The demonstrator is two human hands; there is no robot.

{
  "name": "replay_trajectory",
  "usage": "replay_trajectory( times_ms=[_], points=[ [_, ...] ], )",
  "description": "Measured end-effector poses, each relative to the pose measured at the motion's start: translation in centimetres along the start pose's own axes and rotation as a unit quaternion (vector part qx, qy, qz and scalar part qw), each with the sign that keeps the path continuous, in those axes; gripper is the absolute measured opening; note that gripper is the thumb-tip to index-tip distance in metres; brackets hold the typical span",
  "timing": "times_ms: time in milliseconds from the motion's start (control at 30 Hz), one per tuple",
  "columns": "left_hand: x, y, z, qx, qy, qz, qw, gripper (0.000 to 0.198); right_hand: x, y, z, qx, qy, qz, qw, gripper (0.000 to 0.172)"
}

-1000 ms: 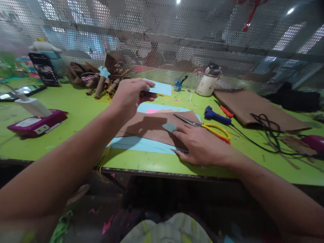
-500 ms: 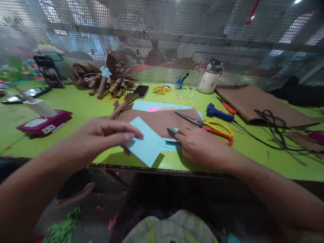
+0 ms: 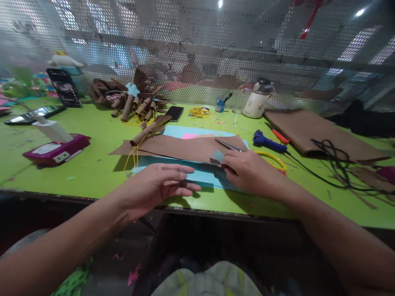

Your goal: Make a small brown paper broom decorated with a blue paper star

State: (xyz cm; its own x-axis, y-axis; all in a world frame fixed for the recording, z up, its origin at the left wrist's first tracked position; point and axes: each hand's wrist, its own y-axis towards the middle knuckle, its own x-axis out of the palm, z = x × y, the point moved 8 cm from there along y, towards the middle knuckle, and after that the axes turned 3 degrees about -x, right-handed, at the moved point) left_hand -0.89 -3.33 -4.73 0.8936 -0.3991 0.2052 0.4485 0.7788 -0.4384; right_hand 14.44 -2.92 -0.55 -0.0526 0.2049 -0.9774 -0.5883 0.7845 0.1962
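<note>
My left hand [image 3: 166,184] is empty, palm turned inward and fingers apart, over the front edge of the blue paper [image 3: 197,177]. The fingers of my right hand [image 3: 243,168] are pinched on a small blue paper piece [image 3: 217,156], which lies over the front edge of the brown paper [image 3: 185,148]. Scissors [image 3: 230,145] with a yellow handle rest on the brown paper, partly hidden by my right hand. A brown paper roll [image 3: 145,135] tied with yellow string lies at the left end of the brown paper.
Behind are bundled brown rolls [image 3: 128,107], a phone [image 3: 175,114], yellow string [image 3: 199,112] and a white bottle [image 3: 256,100]. To the right are a blue glue gun [image 3: 268,142], its cable and folded brown paper [image 3: 321,133]. A purple power strip [image 3: 57,150] sits left.
The light blue square has left my left hand, which has moved right and opened. My right hand still pinches the small blue piece. The view has shifted slightly.
</note>
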Motion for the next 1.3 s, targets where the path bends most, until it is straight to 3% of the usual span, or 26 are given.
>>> replay_trajectory(
  times_ms=[167, 300, 533, 867, 1100, 1300],
  points=[
    [1.1, 1.6, 0.6, 0.033, -0.034, -0.01, 0.999, 0.02, -0.1, 0.1, -0.2, 0.0, 0.007, -0.007, 1.0, 0.016],
    [1.8, 0.8, 0.3, 0.016, -0.024, -0.022, 0.999, 0.022, -0.2, 0.0, -0.5, -0.001, 0.007, -0.012, 1.0, 0.017],
    [0.9, -1.5, -0.3, -0.006, 0.04, -0.003, 0.999, 0.026, -0.2, -0.1, -0.8, -0.005, -0.01, -0.007, 1.0, 0.017],
    [0.3, 0.5, -1.0, 0.01, 0.007, 0.026, 1.0, 0.028, -0.3, -0.1, -1.0, -0.005, -0.018, 0.014, 1.0, 0.014],
    [0.8, 0.0, -0.5, 0.021, -0.001, 0.012, 1.0, 0.028, -0.4, -0.3, -1.8, -0.025, -0.019, -0.001, 1.0, 0.013],
    [0.1, -2.2, 0.3, -0.005, 0.116, -0.014, 0.993, 0.023, -0.9, -0.4, -2.8, -0.073, 0.035, -0.022, 0.996, 0.018]
  ],
)
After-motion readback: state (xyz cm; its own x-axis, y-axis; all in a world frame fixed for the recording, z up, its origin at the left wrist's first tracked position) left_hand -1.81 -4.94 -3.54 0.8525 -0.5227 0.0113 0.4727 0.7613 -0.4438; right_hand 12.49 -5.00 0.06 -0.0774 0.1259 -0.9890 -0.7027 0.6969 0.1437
